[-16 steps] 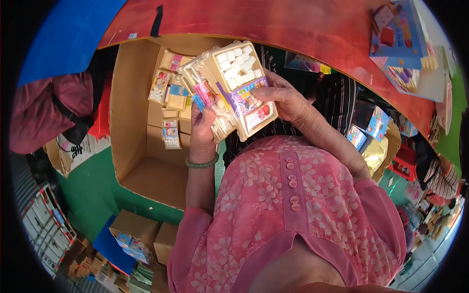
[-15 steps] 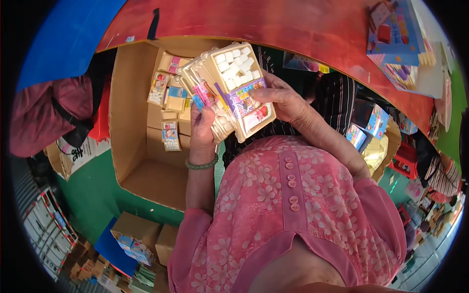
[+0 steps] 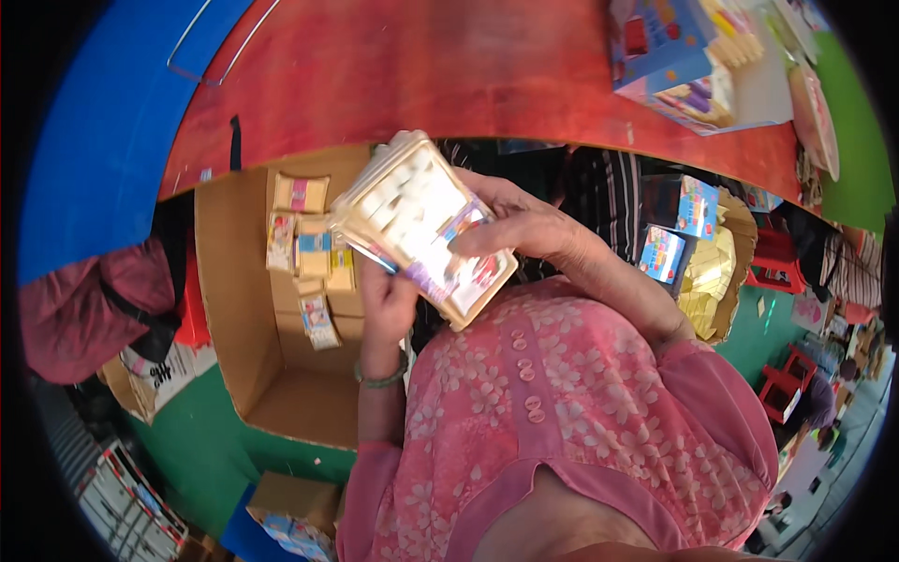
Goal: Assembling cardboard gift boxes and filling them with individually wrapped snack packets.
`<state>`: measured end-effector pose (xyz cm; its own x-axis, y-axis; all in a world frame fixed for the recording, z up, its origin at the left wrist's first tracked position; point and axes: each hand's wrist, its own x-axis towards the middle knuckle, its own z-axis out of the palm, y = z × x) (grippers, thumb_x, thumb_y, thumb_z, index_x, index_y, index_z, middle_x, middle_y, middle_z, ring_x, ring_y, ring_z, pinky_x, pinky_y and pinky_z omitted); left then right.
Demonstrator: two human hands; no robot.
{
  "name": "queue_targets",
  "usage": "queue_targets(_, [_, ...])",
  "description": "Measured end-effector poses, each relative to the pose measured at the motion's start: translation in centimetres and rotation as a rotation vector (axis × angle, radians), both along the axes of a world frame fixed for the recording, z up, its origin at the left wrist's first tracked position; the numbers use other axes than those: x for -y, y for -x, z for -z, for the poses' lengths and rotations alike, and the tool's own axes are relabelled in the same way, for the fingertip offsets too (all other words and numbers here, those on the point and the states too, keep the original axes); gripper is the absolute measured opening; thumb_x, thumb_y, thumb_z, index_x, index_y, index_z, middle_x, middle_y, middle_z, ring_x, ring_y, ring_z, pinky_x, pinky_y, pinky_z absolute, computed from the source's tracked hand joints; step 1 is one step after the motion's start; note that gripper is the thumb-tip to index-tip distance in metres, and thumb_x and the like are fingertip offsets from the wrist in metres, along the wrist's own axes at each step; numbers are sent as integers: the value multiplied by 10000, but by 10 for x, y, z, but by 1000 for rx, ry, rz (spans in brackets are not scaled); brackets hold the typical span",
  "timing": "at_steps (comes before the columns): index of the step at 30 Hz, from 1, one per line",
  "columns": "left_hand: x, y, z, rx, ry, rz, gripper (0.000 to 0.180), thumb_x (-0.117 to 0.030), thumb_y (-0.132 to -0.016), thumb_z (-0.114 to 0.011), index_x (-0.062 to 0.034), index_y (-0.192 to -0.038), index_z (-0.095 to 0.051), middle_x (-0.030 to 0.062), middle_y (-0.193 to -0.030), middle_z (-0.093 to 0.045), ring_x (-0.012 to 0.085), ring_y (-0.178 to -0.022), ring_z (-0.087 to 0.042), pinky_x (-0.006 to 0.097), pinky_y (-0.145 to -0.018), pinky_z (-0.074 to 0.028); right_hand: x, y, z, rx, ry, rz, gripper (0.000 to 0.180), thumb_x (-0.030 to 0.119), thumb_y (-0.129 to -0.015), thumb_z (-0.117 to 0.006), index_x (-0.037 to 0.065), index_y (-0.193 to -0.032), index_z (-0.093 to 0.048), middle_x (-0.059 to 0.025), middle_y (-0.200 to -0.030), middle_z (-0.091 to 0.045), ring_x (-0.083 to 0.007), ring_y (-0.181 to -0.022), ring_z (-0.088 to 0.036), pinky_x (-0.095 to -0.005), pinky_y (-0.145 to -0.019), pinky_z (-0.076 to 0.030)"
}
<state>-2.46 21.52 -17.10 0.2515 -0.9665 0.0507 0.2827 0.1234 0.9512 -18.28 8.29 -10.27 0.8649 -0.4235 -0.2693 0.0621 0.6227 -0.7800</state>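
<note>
Above the open cardboard carton point(image 3: 253, 318), both hands hold a stack of flat, clear-fronted toy packs point(image 3: 421, 225); the stack sits tilted, its upper corner toward the red tabletop point(image 3: 421, 75) and its lower corner toward the person's chest. Left hand point(image 3: 386, 302): positioned under the stack, palm up, fingers closed against the underside; a green bangle point(image 3: 379, 379) circles the wrist. Right hand point(image 3: 524, 229): laid over the right edge of the stack, thumb on the printed front face, fingers wrapped around the far side; grip is closed on the packs. Top pack: pale blocks in a grid under clear plastic, with a coloured card strip along the lower end.

Carton contents: more small packs point(image 3: 309, 258) of the same kind, stacked against the far wall; the near part of the carton floor shows bare cardboard. Carton position: on the green floor point(image 3: 187, 450), just beside the table edge, to the person's left.

Surroundings: a blue toy box point(image 3: 674, 56) on the tabletop at upper right; a maroon bag point(image 3: 94, 309) at far left; small cartons point(image 3: 290, 506) on the floor below; the person's pink floral top point(image 3: 581, 421) fills the lower centre.
</note>
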Motion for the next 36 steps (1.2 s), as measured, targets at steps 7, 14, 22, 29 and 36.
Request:
queue_targets(7, [85,-77,-83,373,273,-139,1200,-442,-634,-841,-30,-1511,-132,202,-1524,-253,325,-1399,-297,454,-1142,-249,66,-21,-101,-228,1245,60,796,141,-719,-798,17,-1395,-396,-153,-1197,-601,-217,-1122,-585,-331,-909,-479])
queue_targets(14, [164,-91,-72,645,201,102,1256,-209,-575,-917,-40,-1511,-97,197,-1533,-229,293,-1392,-304,401,-1142,-281,112,-46,-82,-750,1751,-87,728,345,-732,-735,24,-1320,-449,-191,-1033,-599,-374,-999,-593,-457,-837,-487])
queue_targets(22, [173,-73,-80,245,224,239,1191,-89,-612,-896,-60,-1503,-105,142,-1378,-442,221,-1235,-493,360,-1000,-482,104,-43,-80,-742,1893,-52,864,314,-707,-756,3,-1401,-345,-160,-1073,-556,-345,-1045,-577,-454,-833,-496])
queue_targets(29, [167,-64,-87,313,179,260,786,-48,-636,-875,-58,-1270,-410,78,-1196,-577,164,-1079,-590,321,-905,-547,93,-27,-90,-777,1966,-27,939,410,-680,-790,10,-1410,-355,-169,-1200,-544,-333,-1145,-527,-434,-900,-476])
queue_targets(36, [156,-54,-94,276,156,264,804,-102,-612,-898,-49,-1241,-399,61,-1193,-561,152,-1083,-573,321,-923,-531,76,7,-89,-713,1788,279,940,386,-586,-845,48,-1364,-440,-154,-1222,-531,-347,-1169,-486,-418,-965,-440])
